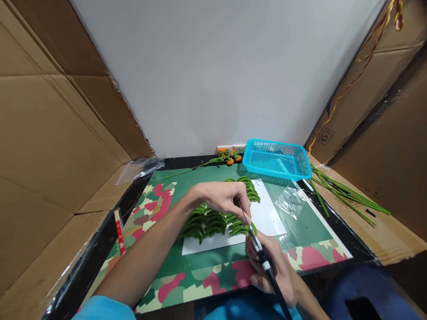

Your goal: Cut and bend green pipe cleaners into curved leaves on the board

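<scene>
My left hand [230, 200] reaches over a white sheet [271, 218], its fingers pinched at the end of a thin dark strip. My right hand [271, 262] is wrapped around a slim black tool [263, 260] with a white band and a pale metal part, pointing up toward the left fingertips. A curved green fuzzy piece [254, 229] shows between the hands, beside the tool's tip; I cannot tell which hand bears it. Rows of bent green fuzzy stems [215, 222] lie on the sheet, partly covered by my left hand and forearm.
Behind the sheet lies an orange flower stem [227, 155]. A blue perforated basket [276, 172] stands at the back right, near long green stems [347, 191] and a clear plastic bag [291, 201]. Cardboard walls [60, 133] flank the table. A red-and-white strip [119, 232] lies left.
</scene>
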`<move>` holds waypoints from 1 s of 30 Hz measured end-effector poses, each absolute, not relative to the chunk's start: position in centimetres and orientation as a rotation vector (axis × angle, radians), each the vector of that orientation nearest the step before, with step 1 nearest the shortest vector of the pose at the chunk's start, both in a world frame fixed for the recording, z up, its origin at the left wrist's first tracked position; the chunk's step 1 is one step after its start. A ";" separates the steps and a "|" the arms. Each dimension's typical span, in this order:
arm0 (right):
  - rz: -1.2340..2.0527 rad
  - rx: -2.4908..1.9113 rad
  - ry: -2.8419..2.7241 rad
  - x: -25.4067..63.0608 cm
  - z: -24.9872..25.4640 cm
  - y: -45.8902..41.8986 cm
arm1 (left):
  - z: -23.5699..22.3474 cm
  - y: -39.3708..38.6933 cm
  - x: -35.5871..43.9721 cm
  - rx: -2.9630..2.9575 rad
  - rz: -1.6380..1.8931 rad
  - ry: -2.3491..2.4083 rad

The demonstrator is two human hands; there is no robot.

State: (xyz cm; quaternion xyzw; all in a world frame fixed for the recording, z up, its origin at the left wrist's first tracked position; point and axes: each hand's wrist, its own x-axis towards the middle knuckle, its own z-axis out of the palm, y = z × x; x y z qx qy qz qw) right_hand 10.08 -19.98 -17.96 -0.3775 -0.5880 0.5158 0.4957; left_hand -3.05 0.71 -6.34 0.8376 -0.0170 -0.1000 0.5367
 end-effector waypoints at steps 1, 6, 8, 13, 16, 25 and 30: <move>1.234 -0.914 -1.434 10.1 -17.9 -20.0 | -6.3 0.7 -3.1 1.983 -0.239 -0.037; 1.164 -0.966 -1.492 10.1 -17.7 -20.1 | -5.9 0.9 -3.4 1.945 -0.223 -0.023; 1.140 -0.987 -1.502 10.1 -17.7 -20.1 | -5.7 0.9 -3.5 1.944 -0.215 -0.006; 1.086 -1.026 -1.512 9.9 -17.9 -20.1 | -5.0 0.8 -3.8 1.967 -0.196 0.030; 1.099 -1.025 -1.516 9.9 -18.1 -20.1 | -4.7 0.8 -4.0 1.978 -0.199 0.043; 1.082 -1.010 -1.492 9.5 -16.8 -19.8 | -3.9 0.6 -4.6 2.105 -0.204 0.133; 1.059 -0.977 -1.495 9.2 -17.0 -19.6 | -2.6 0.6 -5.5 2.142 -0.196 0.205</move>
